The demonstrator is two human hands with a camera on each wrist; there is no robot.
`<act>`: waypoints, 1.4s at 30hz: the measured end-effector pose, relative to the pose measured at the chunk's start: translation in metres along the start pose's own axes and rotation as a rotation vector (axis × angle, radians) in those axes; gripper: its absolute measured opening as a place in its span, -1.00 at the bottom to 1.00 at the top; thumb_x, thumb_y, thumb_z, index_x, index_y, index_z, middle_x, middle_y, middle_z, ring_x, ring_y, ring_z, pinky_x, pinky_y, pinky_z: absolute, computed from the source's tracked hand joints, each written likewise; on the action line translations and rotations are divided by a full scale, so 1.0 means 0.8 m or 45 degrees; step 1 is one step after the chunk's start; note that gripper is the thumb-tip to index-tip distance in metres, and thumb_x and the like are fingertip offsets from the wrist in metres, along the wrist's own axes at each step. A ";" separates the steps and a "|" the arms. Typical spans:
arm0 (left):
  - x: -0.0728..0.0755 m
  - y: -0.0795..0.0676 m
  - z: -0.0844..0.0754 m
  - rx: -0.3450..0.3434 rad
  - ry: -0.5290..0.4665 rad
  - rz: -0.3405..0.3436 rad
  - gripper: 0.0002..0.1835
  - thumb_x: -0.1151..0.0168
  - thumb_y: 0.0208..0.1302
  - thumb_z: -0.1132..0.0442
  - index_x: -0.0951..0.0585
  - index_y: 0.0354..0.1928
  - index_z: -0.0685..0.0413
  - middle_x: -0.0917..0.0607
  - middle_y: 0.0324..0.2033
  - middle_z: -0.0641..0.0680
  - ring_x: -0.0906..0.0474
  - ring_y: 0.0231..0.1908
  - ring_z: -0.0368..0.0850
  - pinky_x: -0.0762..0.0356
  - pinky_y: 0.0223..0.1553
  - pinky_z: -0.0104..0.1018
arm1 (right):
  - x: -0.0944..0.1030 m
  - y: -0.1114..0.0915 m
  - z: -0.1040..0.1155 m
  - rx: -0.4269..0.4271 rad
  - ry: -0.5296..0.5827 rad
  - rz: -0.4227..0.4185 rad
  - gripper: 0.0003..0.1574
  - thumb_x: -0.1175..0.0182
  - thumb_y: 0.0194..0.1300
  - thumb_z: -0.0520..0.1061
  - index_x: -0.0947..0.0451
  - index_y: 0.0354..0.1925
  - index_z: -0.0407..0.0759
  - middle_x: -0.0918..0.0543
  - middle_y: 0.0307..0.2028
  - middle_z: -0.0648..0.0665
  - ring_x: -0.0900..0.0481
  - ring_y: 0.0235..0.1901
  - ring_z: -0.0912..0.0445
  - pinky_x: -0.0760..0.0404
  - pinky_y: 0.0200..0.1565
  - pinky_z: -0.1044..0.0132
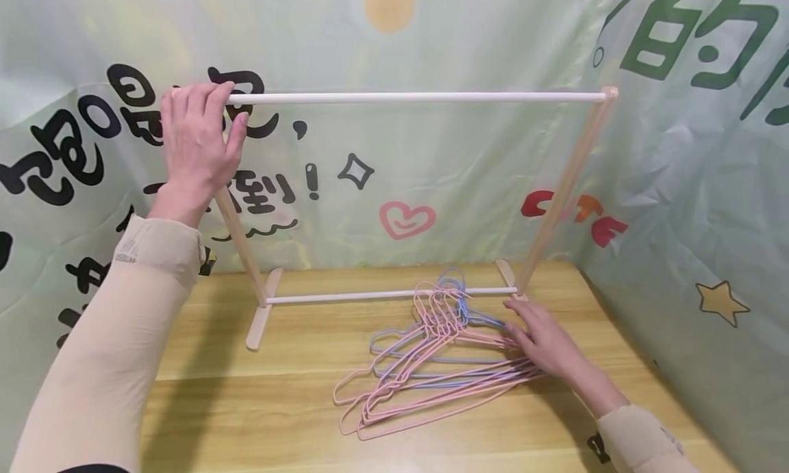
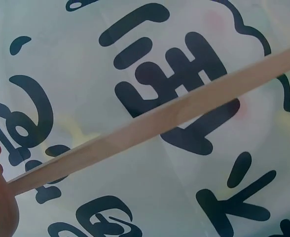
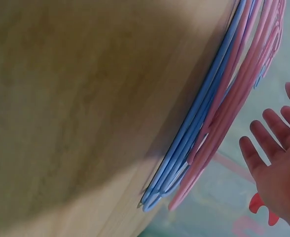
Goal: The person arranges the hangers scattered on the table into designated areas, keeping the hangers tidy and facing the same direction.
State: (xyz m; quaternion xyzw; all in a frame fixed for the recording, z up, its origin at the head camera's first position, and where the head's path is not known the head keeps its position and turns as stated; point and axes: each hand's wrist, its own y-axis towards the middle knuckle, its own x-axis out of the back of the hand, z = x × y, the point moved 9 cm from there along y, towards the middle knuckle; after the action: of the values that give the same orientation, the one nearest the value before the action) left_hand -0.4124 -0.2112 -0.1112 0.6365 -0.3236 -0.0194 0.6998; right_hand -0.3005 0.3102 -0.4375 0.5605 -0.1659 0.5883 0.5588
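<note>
A small clothes rack with a white top bar (image 1: 419, 98) and wooden side posts (image 1: 564, 192) stands on the table. My left hand (image 1: 200, 134) grips its upper left corner, fingers bent over the end of the bar and thumb apart. In the left wrist view, a wooden post (image 2: 179, 109) runs up to that hand at the edge. Several pink hangers (image 3: 234, 108) and blue hangers (image 3: 194, 116) lie in an overlapping pile before the rack, hooks by its lower bar. Above the pile's right ends, my right hand (image 1: 545, 339) hovers with fingers spread, holding nothing.
The wood-grain table (image 1: 277, 404) carries everything. A pale green printed curtain (image 1: 493, 172) hangs close behind the rack and along both sides. The rack's left foot (image 1: 259, 326) juts forward, and its lower white bar (image 1: 339, 297) runs just above the tabletop.
</note>
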 end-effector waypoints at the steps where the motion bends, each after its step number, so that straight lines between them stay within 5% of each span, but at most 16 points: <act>1: -0.001 -0.001 0.000 0.007 -0.006 -0.003 -0.46 -0.05 0.55 -0.02 -0.45 0.39 0.17 -0.54 0.18 0.33 -0.32 0.17 0.35 -0.02 0.47 0.11 | -0.002 -0.001 -0.001 -0.010 0.004 0.014 -0.43 -0.25 0.46 -0.19 -0.44 0.36 -0.34 -0.53 0.28 -0.44 -0.45 0.28 -0.39 -0.39 0.26 -0.36; 8: -0.003 -0.001 0.000 0.039 -0.054 -0.055 -0.45 -0.01 0.54 -0.06 -0.50 0.34 0.17 -0.55 0.18 0.30 -0.32 0.21 0.31 0.03 0.50 0.02 | -0.008 -0.008 -0.004 -0.068 0.036 0.089 -0.45 -0.25 0.48 -0.14 -0.46 0.33 -0.31 -0.57 0.25 -0.39 -0.47 0.27 -0.38 -0.41 0.24 -0.36; 13: 0.000 -0.014 -0.006 0.060 -0.035 -0.167 -0.37 0.02 0.49 -0.07 -0.45 0.43 0.16 -0.47 0.37 0.21 -0.29 0.38 0.20 0.13 0.55 0.00 | 0.015 0.005 -0.005 0.022 0.042 -0.066 -0.44 -0.31 0.38 -0.25 -0.48 0.29 -0.38 -0.56 0.21 -0.47 -0.49 0.20 -0.45 -0.42 0.19 -0.40; 19: -0.001 -0.045 -0.018 0.151 -0.061 -0.277 -0.29 0.04 0.47 -0.15 -0.38 0.49 0.13 -0.33 0.49 0.18 -0.13 0.52 0.14 0.12 0.56 -0.01 | 0.132 0.077 0.011 0.164 -0.040 -0.567 -0.40 -0.28 0.26 -0.28 -0.49 0.25 -0.45 -0.56 0.21 -0.48 -0.44 0.22 -0.45 -0.31 0.33 -0.32; 24: -0.006 -0.083 -0.040 0.234 -0.159 -0.295 -0.28 0.03 0.47 -0.12 -0.35 0.50 0.19 -0.30 0.50 0.21 -0.14 0.51 0.07 0.02 0.54 -0.05 | 0.240 0.144 0.040 0.211 -0.157 -0.930 -0.41 -0.14 0.38 -0.03 -0.51 0.23 -0.37 -0.55 0.23 -0.39 -0.41 0.24 -0.37 -0.31 0.35 -0.17; 28: -0.017 -0.119 -0.066 0.256 -0.248 -0.281 -0.31 0.00 0.48 -0.02 -0.31 0.51 0.22 -0.31 0.49 0.23 -0.17 0.49 0.09 -0.01 0.54 -0.04 | 0.298 0.186 0.058 0.217 -0.240 -1.088 -0.38 -0.04 0.43 0.07 -0.49 0.25 -0.31 -0.52 0.26 -0.32 -0.37 0.30 -0.26 -0.22 0.38 -0.11; 35: -0.040 -0.179 -0.110 0.182 -0.350 -0.262 -0.35 -0.05 0.44 0.07 -0.38 0.44 0.32 -0.43 0.41 0.30 -0.30 0.41 0.24 -0.09 0.50 0.09 | 0.328 0.237 0.059 0.197 -0.418 -0.952 -0.29 0.09 0.52 0.17 -0.41 0.33 -0.31 -0.47 0.27 -0.36 -0.30 0.37 -0.22 -0.06 0.47 -0.07; 42: -0.076 -0.224 -0.167 0.094 -0.427 -0.031 -0.33 0.05 0.55 -0.02 -0.31 0.47 0.34 -0.37 0.44 0.30 -0.29 0.41 0.30 -0.08 0.51 0.12 | 0.332 0.268 0.053 0.224 -0.535 -0.830 -0.27 0.21 0.62 0.24 -0.39 0.28 -0.34 -0.48 0.07 -0.47 -0.32 0.09 -0.38 -0.14 0.36 -0.20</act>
State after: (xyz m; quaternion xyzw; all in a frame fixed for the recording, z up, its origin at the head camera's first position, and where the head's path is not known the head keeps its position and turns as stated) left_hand -0.3280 -0.1010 -0.2967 0.6535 -0.4284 -0.1220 0.6120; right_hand -0.3944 0.3319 -0.1074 0.7377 -0.0391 0.2646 0.6199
